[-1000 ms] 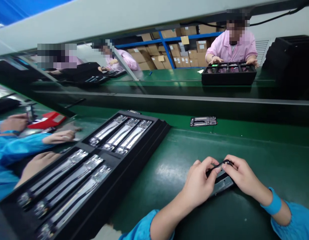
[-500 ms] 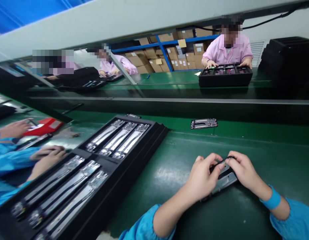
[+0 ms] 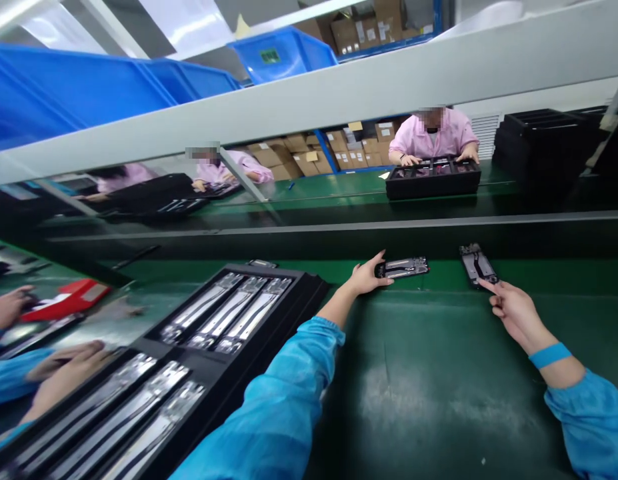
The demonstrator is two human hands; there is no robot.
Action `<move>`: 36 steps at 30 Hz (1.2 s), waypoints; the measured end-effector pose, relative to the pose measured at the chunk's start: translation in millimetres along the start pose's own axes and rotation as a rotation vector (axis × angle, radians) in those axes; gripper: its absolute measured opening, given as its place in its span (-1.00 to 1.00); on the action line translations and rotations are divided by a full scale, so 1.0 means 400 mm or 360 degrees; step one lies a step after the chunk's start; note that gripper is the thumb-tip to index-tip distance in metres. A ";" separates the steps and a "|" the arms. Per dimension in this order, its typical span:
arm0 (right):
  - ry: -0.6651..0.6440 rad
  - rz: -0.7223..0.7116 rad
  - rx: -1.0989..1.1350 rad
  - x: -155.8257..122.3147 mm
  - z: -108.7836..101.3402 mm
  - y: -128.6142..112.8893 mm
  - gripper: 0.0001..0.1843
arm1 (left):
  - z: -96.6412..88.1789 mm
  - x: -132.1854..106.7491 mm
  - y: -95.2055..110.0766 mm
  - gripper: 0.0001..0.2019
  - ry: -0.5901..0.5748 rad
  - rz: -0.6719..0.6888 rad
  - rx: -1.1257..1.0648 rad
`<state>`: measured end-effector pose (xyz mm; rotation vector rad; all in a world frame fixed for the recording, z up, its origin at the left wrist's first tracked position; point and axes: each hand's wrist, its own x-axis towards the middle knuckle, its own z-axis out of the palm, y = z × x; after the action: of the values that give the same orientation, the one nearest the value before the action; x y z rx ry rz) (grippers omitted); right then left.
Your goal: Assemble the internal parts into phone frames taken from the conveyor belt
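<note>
My left hand (image 3: 367,278) reaches forward to a phone frame (image 3: 405,267) on the green strip, its thumb and a finger closed on the two sides of the left end. This frame has silver plates and a dark ribbon cable. To the right, my right hand (image 3: 513,308) pinches the near end of a second phone frame (image 3: 477,265), similar in look, with its other fingers curled in. The second frame points away from me; whether it rests fully on the strip I cannot tell.
A black foam tray (image 3: 289,333) with several phone frames in its slots stands at left. Beyond it are a co-worker's hands (image 3: 71,373) and a red holder (image 3: 69,299). A metal beam (image 3: 309,87) crosses above; across the divider a person in pink handles another tray (image 3: 433,187).
My hands have parted and moved forward from the bench. The right carried its phone frame to the green strip; the left let go and took the other frame. The view has tilted up.
</note>
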<state>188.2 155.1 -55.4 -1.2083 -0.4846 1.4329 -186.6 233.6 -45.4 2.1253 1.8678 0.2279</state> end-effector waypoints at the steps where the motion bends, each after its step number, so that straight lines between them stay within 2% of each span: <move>1: 0.0017 0.0003 -0.0008 0.000 0.001 0.000 -0.75 | -0.007 -0.001 0.006 0.00 0.0002 0.0018 0.0025; 3: 0.0024 0.0023 -0.0020 0.001 0.000 -0.004 -0.66 | -0.024 -0.011 0.028 0.01 0.0021 0.0029 0.0078; 6: -0.0138 0.0043 -0.0104 0.001 -0.003 -0.012 -0.65 | -0.044 -0.069 0.082 0.06 0.0078 0.0011 0.0186; 8: -0.0253 0.0039 -0.0226 -0.002 -0.003 -0.016 -0.66 | -0.040 -0.148 0.133 0.06 0.0137 -0.0043 0.0276; 10: -0.0279 0.0029 -0.0337 -0.005 -0.001 -0.017 -0.66 | -0.021 -0.254 0.188 0.05 0.0179 -0.0135 0.0391; 12: -0.0269 0.0024 -0.0389 -0.007 0.000 -0.016 -0.65 | 0.003 -0.357 0.240 0.01 0.0120 -0.0178 0.0598; 14: -0.0282 -0.0005 -0.0404 -0.008 -0.003 -0.013 -0.65 | 0.021 -0.428 0.287 -0.02 -0.0093 0.0003 0.0453; 15: -0.0290 -0.0040 -0.0408 -0.007 -0.006 -0.011 -0.64 | 0.028 -0.444 0.307 -0.08 -0.0190 0.0139 0.0323; 16: -0.0305 -0.0086 -0.0423 -0.008 -0.008 -0.008 -0.65 | 0.033 -0.448 0.325 -0.17 -0.0241 0.0306 0.0191; 18: -0.0376 -0.0161 -0.0486 -0.011 -0.009 -0.004 -0.71 | 0.043 -0.426 0.351 -0.32 -0.0228 0.0685 -0.0013; 20: -0.0501 -0.0170 -0.0642 -0.022 -0.005 -0.003 -0.77 | 0.057 -0.391 0.362 -0.33 -0.0171 0.0968 -0.0122; 22: -0.0643 -0.0187 -0.0911 -0.040 0.002 -0.008 -0.77 | 0.075 -0.375 0.361 -0.35 -0.0144 0.1014 -0.0166; 24: -0.0840 -0.0253 -0.1223 -0.066 0.007 -0.019 -0.75 | 0.093 -0.389 0.349 -0.37 -0.0120 0.0893 -0.0184; 26: -0.1115 -0.0256 -0.1555 -0.097 0.011 -0.034 -0.75 | 0.100 -0.426 0.327 -0.35 -0.0091 0.0742 -0.0193; 29: -0.1466 -0.0156 -0.2108 -0.152 0.023 -0.048 -0.73 | 0.083 -0.492 0.289 -0.35 -0.0080 0.0559 -0.0150; 33: -0.1588 -0.0373 -0.2627 -0.230 0.057 -0.027 -0.76 | 0.042 -0.537 0.274 -0.33 -0.0172 0.0324 0.0089; 36: -0.1584 -0.0436 -0.2757 -0.265 0.077 0.002 -0.73 | 0.033 -0.530 0.298 -0.29 -0.0176 0.0363 0.0160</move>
<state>143.2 69.6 -2.4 -1.3576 -2.8258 1.0812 -100.6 9.8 -2.0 2.3675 1.6070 0.0648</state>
